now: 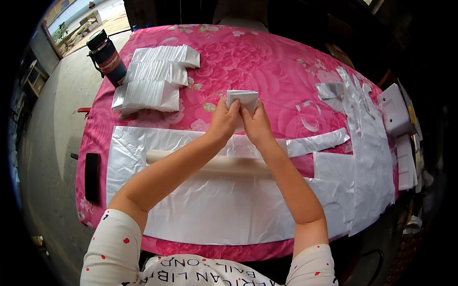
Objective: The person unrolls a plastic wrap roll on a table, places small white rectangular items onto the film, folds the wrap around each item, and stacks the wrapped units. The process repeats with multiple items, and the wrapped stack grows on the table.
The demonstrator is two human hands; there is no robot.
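Over the middle of the table I hold a small folded white plastic sheet [245, 97] in both hands. My left hand [223, 118] grips its left side, thumb on top, and my right hand [257, 123] pinches its right side the same way. Below the hands, a large white plastic sheet [200, 209] lies spread out, with a pale tube [234, 164] resting across it, partly hidden by my forearms. To the far left stand several rows of similar folded white sheets [152, 76], packed tightly together.
A pink flowered cloth [248, 52] covers the table. A dark flask [107, 59] stands at its far left edge, and a black oblong object [92, 177] lies near left. Crumpled plastic [372, 157] and a thin strip [309, 117] lie right, beside a white box [395, 110].
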